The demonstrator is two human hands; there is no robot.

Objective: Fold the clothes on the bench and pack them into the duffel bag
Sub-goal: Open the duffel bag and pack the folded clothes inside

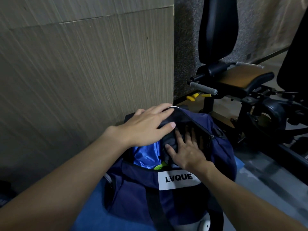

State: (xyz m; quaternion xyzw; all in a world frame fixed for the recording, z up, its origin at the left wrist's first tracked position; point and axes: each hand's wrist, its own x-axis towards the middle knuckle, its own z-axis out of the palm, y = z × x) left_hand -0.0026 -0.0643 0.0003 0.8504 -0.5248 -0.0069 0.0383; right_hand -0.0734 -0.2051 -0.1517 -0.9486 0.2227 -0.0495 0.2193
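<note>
Packing step, centre-bottom of frame. My left hand [148, 126] pinches the open rim of the duffel bag [138, 189], thumb under and fingers over. My right hand [185, 150] lies flat with fingers spread, gripping nothing, and presses the dark grey garment [168, 138] down inside the bag. To do it well I'd keep the rim lifted, push flat and even, and clear the zip. Count: one bag, two hands, three pieces inside, grey, blue garment [145, 155] and yellow-green piece [158, 167]. One gym machine [241, 79] at right, no clothes seen on it.
</note>
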